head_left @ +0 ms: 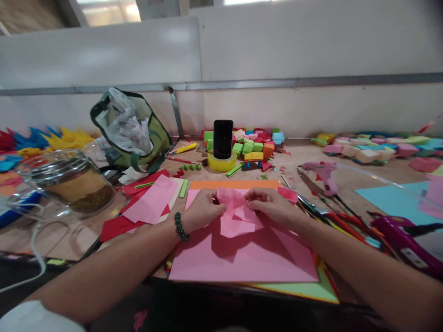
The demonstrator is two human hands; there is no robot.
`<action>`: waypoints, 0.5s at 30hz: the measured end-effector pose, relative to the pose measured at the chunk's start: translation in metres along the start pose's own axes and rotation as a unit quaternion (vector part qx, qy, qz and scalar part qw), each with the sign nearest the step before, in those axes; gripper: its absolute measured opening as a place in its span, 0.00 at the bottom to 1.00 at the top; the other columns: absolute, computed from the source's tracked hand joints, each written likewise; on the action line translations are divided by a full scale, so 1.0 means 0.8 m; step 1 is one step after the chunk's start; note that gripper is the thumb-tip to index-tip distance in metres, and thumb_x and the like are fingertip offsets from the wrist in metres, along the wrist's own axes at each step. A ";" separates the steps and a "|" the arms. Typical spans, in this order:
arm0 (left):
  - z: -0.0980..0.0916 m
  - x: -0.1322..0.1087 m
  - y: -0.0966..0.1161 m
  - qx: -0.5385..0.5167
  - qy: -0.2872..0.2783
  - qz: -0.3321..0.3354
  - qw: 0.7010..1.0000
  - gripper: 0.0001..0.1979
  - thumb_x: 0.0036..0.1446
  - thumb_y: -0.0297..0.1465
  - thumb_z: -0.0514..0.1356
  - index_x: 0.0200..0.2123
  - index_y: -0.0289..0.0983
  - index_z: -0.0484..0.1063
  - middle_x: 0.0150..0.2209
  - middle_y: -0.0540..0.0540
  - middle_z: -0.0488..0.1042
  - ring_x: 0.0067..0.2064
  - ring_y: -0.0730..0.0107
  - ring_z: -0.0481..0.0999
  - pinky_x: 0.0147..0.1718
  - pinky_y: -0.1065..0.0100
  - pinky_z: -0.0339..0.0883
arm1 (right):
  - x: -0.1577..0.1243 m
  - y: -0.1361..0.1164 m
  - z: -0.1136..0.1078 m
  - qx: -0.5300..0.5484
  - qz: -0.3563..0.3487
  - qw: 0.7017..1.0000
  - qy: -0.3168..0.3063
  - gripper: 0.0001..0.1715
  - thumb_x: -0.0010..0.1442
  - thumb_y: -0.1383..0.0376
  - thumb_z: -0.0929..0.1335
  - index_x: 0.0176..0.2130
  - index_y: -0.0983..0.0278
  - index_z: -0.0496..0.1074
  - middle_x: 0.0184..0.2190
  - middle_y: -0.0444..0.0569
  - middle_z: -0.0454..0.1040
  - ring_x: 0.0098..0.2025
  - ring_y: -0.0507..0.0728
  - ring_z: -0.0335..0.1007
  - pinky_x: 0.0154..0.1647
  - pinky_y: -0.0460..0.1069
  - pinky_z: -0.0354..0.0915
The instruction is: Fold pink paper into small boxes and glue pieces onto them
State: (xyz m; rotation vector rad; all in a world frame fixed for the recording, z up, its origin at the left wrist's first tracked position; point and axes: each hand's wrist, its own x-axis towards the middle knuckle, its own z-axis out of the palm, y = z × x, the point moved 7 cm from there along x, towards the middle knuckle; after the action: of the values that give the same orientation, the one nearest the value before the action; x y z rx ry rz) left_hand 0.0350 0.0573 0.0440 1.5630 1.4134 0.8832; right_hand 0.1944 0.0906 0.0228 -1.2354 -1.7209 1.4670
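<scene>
Forearms [121, 265] flank the pink sheet [245, 269], probably serving as a work pad. Left hand [204, 209] and right hand [270, 206], thumbs closed to fingers, pinch opposite sides of the pink paper piece [237, 227] over it, likely to steady it.

Room above hands [201, 210], upright phone [223, 139] straight ahead

I've got a brown table [294, 161] on my remote feed, and my clock centres on the paper stack [242, 269], pink sheet uppermost. Up at twelve, there's a yellow tape roll [222, 163], with coloured paper blocks [248, 147] crowding just beside it! Eleven: yellow cutter [187, 148]. Green bag [159, 133] between ten and eleven, jar [78, 186] around half past nine. Two o'clock, pink glue gun [327, 173]; three, a purple tool [403, 240].
</scene>
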 end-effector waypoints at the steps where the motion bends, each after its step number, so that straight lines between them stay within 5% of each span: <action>1: -0.001 -0.001 0.001 -0.001 0.004 -0.001 1.000 0.08 0.39 0.20 0.53 0.21 0.32 0.71 0.15 0.56 0.62 0.18 0.81 0.57 0.17 0.77 0.51 | 0.001 0.004 0.002 0.016 0.020 1.000 -0.012 0.07 0.44 0.67 0.69 0.29 0.65 0.71 0.22 0.42 0.69 0.23 0.49 0.62 0.23 0.43 0.55; 6: 0.003 -0.001 -0.001 -0.017 -0.005 0.007 1.000 0.07 0.40 0.21 0.53 0.21 0.32 0.70 0.18 0.54 0.65 0.21 0.80 0.60 0.19 0.77 0.54 | -0.001 0.010 0.001 0.082 0.062 0.994 0.032 0.07 0.41 0.67 0.70 0.25 0.64 0.68 0.16 0.37 0.64 0.18 0.46 0.55 0.18 0.42 0.48; 15: 0.008 0.001 -0.005 -0.007 -0.013 0.032 0.999 0.08 0.41 0.24 0.53 0.25 0.32 0.72 0.20 0.53 0.66 0.22 0.79 0.59 0.19 0.76 0.52 | 0.000 0.010 0.001 0.097 0.072 0.992 0.035 0.07 0.40 0.67 0.71 0.25 0.65 0.71 0.20 0.40 0.69 0.23 0.48 0.62 0.23 0.43 0.54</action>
State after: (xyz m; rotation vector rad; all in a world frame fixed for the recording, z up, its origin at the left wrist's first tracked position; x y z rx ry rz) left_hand 0.0388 0.0575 0.0377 1.6114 1.3432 0.9063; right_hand 0.1960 0.0900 0.0149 -1.3104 -1.4316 1.6123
